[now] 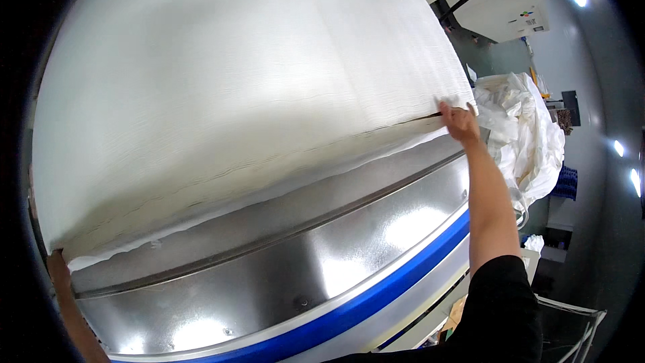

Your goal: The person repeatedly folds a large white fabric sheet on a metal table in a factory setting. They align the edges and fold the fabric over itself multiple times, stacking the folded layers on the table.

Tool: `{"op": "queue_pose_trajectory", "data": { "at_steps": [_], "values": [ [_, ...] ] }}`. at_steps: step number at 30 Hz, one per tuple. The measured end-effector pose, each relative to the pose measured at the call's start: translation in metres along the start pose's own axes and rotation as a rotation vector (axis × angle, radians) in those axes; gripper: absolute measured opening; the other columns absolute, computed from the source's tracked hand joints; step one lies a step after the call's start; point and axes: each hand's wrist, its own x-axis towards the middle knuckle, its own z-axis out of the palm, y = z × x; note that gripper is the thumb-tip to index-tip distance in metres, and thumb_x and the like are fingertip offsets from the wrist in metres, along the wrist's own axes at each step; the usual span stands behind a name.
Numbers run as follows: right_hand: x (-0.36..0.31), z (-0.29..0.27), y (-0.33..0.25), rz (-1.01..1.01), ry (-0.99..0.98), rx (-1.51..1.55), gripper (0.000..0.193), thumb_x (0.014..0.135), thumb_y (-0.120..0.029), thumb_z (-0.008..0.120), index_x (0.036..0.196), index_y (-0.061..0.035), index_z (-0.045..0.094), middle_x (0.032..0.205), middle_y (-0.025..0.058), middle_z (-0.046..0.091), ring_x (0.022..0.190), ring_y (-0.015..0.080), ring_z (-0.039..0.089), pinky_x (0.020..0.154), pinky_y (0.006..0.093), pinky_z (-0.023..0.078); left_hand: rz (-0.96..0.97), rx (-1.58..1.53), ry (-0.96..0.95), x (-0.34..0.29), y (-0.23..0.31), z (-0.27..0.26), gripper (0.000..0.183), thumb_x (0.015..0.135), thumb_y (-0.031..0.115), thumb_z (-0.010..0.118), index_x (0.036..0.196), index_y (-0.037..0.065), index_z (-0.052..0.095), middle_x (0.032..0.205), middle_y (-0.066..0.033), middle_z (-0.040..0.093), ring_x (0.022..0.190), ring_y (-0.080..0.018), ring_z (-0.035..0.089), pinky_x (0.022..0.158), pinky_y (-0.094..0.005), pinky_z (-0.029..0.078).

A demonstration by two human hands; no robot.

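A wide white sheet [222, 81] of crinkled fabric, in layers along its near edge, spreads over most of the view. At its near right corner is my right hand [460, 122], its fingers apart and slightly blurred, touching the fabric's edge. Far to the left, my left hand [59, 263] is at the near left corner of the sheet. The fabric and the dark rim of the view hide its fingers. Below the sheet's uneven near edge runs a shiny metal panel [289, 255].
A blue and white band [376, 299] borders the metal panel on my side. Beyond the right edge lies a heap of white fabric [521, 131]. A pale machine cabinet [500, 10] stands at the far right, and a white metal frame [584, 323] at the lower right.
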Motion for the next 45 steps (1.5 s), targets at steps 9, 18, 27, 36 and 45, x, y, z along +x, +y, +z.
{"op": "queue_pose_trajectory", "data": {
  "at_steps": [9, 18, 27, 36, 45],
  "values": [
    [0.006, 0.024, 0.075, 0.037, -0.2, 0.002, 0.027, 0.088, -0.021, 0.047, 0.111, -0.0132, 0.06, 0.108, 0.0137, 0.063, 0.102, 0.0309, 0.059, 0.089, 0.0394, 0.047, 0.185, 0.032, 0.121, 0.007, 0.005, 0.002, 0.035, 0.092, 0.02, 0.036, 0.096, -0.004, 0.061, 0.089, -0.0243, 0.062, 0.083, -0.0409, 0.058, 0.072, -0.0446, 0.044],
    [-0.021, -0.012, 0.119, 0.113, -0.125, 0.056, 0.039, 0.081, -0.004, 0.056, 0.118, -0.0175, 0.06, 0.117, 0.0103, 0.061, 0.107, 0.0288, 0.057, 0.092, 0.0369, 0.045, 0.026, 0.162, -0.363, 0.025, 0.113, -0.108, 0.032, 0.085, 0.006, 0.046, 0.113, 0.011, 0.061, 0.112, -0.0111, 0.062, 0.103, -0.0313, 0.057, 0.099, -0.045, 0.036],
    [-0.077, -0.015, 0.26, -0.088, -0.053, 0.14, 0.038, 0.081, -0.008, 0.055, 0.119, -0.0054, 0.056, 0.112, 0.0209, 0.06, 0.105, 0.0384, 0.055, 0.09, 0.0435, 0.043, 0.041, 0.019, -0.332, -0.051, 0.039, -0.225, 0.03, 0.085, 0.007, 0.046, 0.11, 0.009, 0.062, 0.111, -0.0134, 0.062, 0.104, -0.033, 0.056, 0.096, -0.0452, 0.039],
    [-0.242, 0.056, 0.234, -0.233, -0.387, -0.048, 0.039, 0.068, -0.007, 0.061, 0.107, -0.0147, 0.063, 0.097, 0.0138, 0.063, 0.092, 0.0326, 0.059, 0.083, 0.0433, 0.046, 0.215, 0.336, -1.059, -0.22, 0.114, -0.187, 0.042, 0.074, 0.007, 0.056, 0.113, 0.019, 0.063, 0.114, -0.0065, 0.063, 0.108, -0.0229, 0.057, 0.105, -0.0419, 0.034],
    [-0.305, 0.058, 0.172, -0.315, -0.657, -0.3, 0.014, 0.077, -0.015, 0.056, 0.085, -0.0086, 0.066, 0.085, 0.0134, 0.065, 0.085, 0.0321, 0.061, 0.078, 0.0446, 0.048, 0.294, 0.35, -1.256, -0.286, 0.161, -0.137, 0.025, 0.077, 0.008, 0.057, 0.098, 0.011, 0.07, 0.111, -0.0093, 0.064, 0.11, -0.026, 0.058, 0.096, -0.0433, 0.041]
  ]
}}
